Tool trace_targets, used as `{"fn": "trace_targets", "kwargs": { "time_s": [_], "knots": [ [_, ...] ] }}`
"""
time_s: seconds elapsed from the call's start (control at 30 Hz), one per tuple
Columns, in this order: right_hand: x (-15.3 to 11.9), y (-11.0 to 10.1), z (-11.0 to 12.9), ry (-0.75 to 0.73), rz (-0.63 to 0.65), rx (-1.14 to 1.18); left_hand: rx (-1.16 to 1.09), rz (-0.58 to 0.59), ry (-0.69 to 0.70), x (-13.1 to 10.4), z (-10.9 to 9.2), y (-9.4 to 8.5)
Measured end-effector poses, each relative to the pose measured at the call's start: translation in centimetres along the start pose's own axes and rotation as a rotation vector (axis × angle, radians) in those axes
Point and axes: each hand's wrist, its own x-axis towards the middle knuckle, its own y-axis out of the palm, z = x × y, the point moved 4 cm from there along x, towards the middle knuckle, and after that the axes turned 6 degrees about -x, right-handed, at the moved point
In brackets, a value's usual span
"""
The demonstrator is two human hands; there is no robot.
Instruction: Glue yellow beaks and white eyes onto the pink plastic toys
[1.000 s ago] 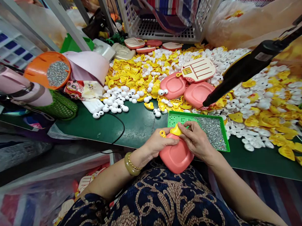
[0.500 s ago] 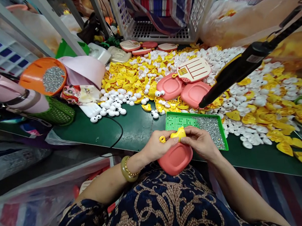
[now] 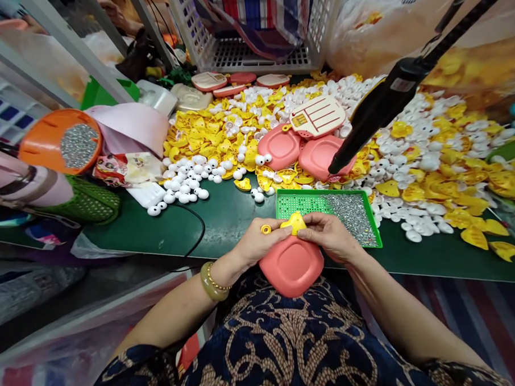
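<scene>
Both my hands hold a rounded pink plastic toy body (image 3: 292, 265) at the table's front edge, its dished face toward me. A yellow plastic piece (image 3: 296, 223) sits at its top end, pinched between my fingers. My left hand (image 3: 259, 238) is closed on the left side, with a small yellow ring (image 3: 266, 229) showing by its fingers. From the right, my right hand (image 3: 331, 235) presses thumb and fingertips against the yellow piece. Just beyond is a green tray (image 3: 279, 200) with many small screws (image 3: 355, 217).
A black electric screwdriver (image 3: 365, 120) hangs at the right. Piles of yellow parts (image 3: 207, 127) and white eye parts (image 3: 188, 179) cover the green table (image 3: 228, 222). Pink bodies (image 3: 279, 146) lie behind the tray. An orange bowl (image 3: 37, 140) of screws and a pink bottle (image 3: 39, 182) stand left.
The whole view has shifted slightly, so the table's things appear further left. My hands keep their grip on the toy body, whose dished face now shows a little more fully.
</scene>
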Motion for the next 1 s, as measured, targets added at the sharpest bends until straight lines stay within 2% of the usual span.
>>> {"fn": "trace_targets", "kwargs": {
  "time_s": [0.1,0.2,0.3,0.4,0.43,0.5,0.57,0.6,0.7,0.73,0.87,0.93,1.0],
  "knots": [
    [-0.3,0.0,0.8,0.000,0.041,0.010,0.100,-0.001,0.060,-0.7,-1.3,0.3],
    [-0.5,0.0,1.3,-0.081,0.037,-0.051,0.208,0.012,0.147,-1.4,-2.2,1.1],
    [-0.2,0.1,1.1,-0.129,0.021,-0.057,0.272,-0.031,0.211,-1.7,-2.7,1.8],
    [0.4,0.0,0.8,-0.174,0.068,0.012,0.281,-0.081,0.250,-2.1,-3.3,1.9],
    [0.6,-0.1,0.9,-0.199,0.088,0.041,0.256,-0.061,0.260,-2.3,-3.7,1.8],
    [0.7,-0.4,1.2,-0.258,0.116,0.094,0.146,0.091,0.214,-2.5,-4.5,1.2],
    [0.6,-0.5,1.9,-0.323,0.159,0.159,-0.021,0.281,0.078,-2.6,-4.9,0.4],
    [0.6,-0.3,2.3,-0.352,0.196,0.201,-0.104,0.310,0.018,-2.4,-4.9,-0.1],
    [0.5,0.9,3.2,-0.412,0.338,0.340,-0.264,0.138,0.046,-1.0,-4.5,-1.5],
    [0.6,1.4,3.4,-0.417,0.370,0.363,-0.305,0.142,0.061,-0.5,-4.0,-1.2],
    [1.3,2.4,3.4,-0.404,0.370,0.306,-0.528,0.354,0.062,0.6,-1.7,1.9],
    [1.4,2.3,3.1,-0.393,0.335,0.245,-0.589,0.352,0.068,0.7,-1.0,2.5],
    [1.5,1.9,2.7,-0.362,0.290,0.243,-0.600,0.299,0.037,0.6,-0.7,2.1]
  ]
}}
